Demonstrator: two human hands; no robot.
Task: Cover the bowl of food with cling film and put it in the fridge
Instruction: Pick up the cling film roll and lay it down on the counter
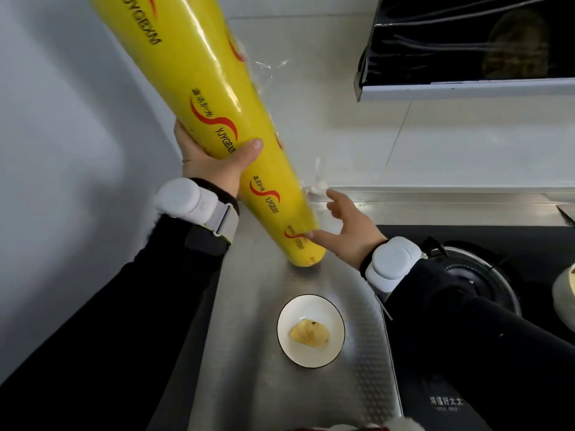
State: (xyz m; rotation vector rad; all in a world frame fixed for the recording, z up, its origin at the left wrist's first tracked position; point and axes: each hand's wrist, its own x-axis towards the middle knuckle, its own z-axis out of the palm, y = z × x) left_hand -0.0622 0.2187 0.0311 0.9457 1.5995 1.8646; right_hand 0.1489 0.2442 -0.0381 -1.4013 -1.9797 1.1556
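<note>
A big yellow cling film roll (193,88) with red swirls leans steeply, its lower end standing on the steel counter (255,368). My left hand (214,163) grips the roll around its middle. My right hand (345,231) is beside the roll's lower end, fingers spread; the thumb touches the roll and the fingertips are at a crumpled loose edge of clear film (317,181). Whether they pinch it is unclear. A white bowl (326,346) with a dark rim sits on the counter nearer to me, uncovered, with a yellow piece of food (309,334) in it.
A black gas hob (466,306) with a burner lies to the right of the counter. A range hood (466,57) hangs at the upper right. A white wall closes the left side. A pale dish edge (564,293) shows at the far right.
</note>
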